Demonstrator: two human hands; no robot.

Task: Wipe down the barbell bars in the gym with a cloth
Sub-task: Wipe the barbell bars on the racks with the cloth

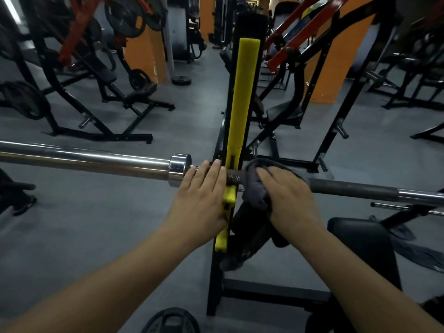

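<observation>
A steel barbell bar lies across the view on a rack, its chrome sleeve and collar running off to the left. My left hand grips the bar just right of the collar, beside the yellow rack upright. A dark grey cloth is draped over the knurled part of the bar on the other side of the upright. My right hand presses down on the cloth with fingers curled over it and the bar. The cloth's loose end hangs below the bar.
A black bench pad sits at the lower right under the bar. A weight plate lies on the grey floor near my feet. Black and red gym machines and orange pillars stand behind the rack.
</observation>
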